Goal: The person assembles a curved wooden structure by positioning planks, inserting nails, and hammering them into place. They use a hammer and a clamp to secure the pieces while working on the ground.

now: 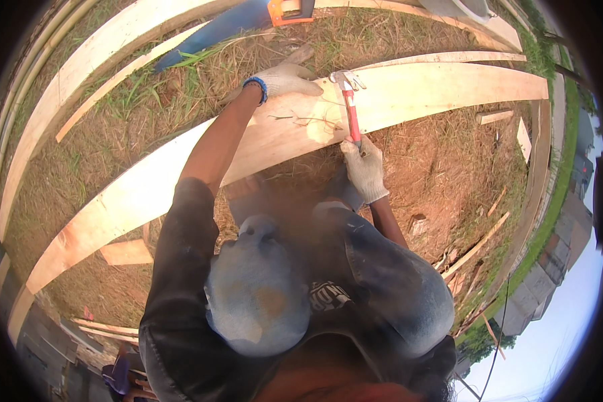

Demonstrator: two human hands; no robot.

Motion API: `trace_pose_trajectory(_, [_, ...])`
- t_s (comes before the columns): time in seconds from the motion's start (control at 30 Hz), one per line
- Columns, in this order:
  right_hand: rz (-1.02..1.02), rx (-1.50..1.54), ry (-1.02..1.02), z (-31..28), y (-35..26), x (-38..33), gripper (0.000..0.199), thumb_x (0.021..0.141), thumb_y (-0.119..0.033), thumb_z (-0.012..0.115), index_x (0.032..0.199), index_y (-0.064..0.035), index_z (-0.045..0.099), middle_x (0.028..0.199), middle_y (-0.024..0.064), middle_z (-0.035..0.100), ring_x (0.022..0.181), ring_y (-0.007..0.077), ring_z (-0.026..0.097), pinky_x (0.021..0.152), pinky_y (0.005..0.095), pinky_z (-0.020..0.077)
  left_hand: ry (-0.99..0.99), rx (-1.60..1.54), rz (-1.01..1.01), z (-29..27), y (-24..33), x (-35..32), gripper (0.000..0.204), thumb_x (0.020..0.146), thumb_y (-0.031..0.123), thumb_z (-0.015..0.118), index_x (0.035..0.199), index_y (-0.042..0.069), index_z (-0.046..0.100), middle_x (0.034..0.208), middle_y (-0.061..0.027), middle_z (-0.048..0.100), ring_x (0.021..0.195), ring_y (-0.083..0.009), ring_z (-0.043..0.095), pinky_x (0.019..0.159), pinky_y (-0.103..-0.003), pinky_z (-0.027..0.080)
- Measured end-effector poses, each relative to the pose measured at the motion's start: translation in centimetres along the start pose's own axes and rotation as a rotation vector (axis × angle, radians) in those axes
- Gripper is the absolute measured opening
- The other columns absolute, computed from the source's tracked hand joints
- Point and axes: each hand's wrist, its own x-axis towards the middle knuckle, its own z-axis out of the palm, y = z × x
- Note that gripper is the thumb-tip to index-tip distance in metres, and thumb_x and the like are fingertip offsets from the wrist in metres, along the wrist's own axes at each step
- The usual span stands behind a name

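Note:
A long pale wooden board (409, 97) lies across in front of my bent knees. My right hand (366, 169), in a whitish knitted glove, is closed round the lower end of a claw hammer (353, 115) with a red handle. The metal hammer head is over the far part of the board. My left hand (287, 80), in a similar glove with a blue cuff, rests at the board's far edge, its fingers stretched toward the hammer head. Dry grass stalks (308, 122) lie on the board between my hands. Whatever is under the left palm is hidden.
Beyond the board, a handsaw (214, 33) with a blue blade and orange handle leans by another long timber (80, 80). A timber (539, 161) runs along the right side. Wood offcuts (127, 252) and strips (476, 246) lie on reddish soil and dry grass.

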Motion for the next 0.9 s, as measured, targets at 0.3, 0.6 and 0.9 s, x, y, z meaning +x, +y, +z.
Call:
trace_pose_trajectory(0.3, [-0.177, 0.061, 0.032, -1.3, -2.8, -0.7, 0.033, 0.106, -0.032, 0.065, 0.100, 0.0004, 0.063, 0.064, 0.0084, 0.059, 0.054, 0.0157, 0.056, 0.052, 0.0351, 0.0442, -0.015, 0.102, -0.063, -0.3, 0.6, -1.0, 0.078, 0.085, 0.054, 0.074, 0.140, -0.002, 0.068, 0.180, -0.0176, 0.003, 0.167, -0.0317, -0.001, 0.134, -0.044, 0.011])
trace_pose_trajectory(0.6, [-0.209, -0.336, -0.021, -0.6, 0.0, 1.2, 0.037, 0.105, -0.036, 0.064, 0.113, -0.0003, 0.069, 0.079, 0.0283, 0.066, 0.078, 0.0486, 0.068, 0.070, 0.0513, 0.0527, -0.047, 0.189, -0.070, 0.2, 2.2, -0.4, 0.084, 0.083, 0.060, 0.073, 0.136, -0.006, 0.069, 0.180, -0.0186, 0.004, 0.166, -0.0316, -0.001, 0.134, -0.044, 0.012])
trace_pose_trajectory(0.9, [0.095, 0.396, 0.073, -2.4, 1.5, -1.0, 0.031, 0.110, -0.032, 0.059, 0.093, -0.0066, 0.061, 0.064, -0.0030, 0.052, 0.052, 0.0064, 0.048, 0.047, 0.0277, 0.0387, 0.009, 0.000, -0.098, 0.5, 1.0, 1.3, 0.088, 0.085, 0.063, 0.072, 0.136, -0.009, 0.068, 0.180, -0.0188, 0.006, 0.167, -0.0336, -0.003, 0.133, -0.049, 0.010])
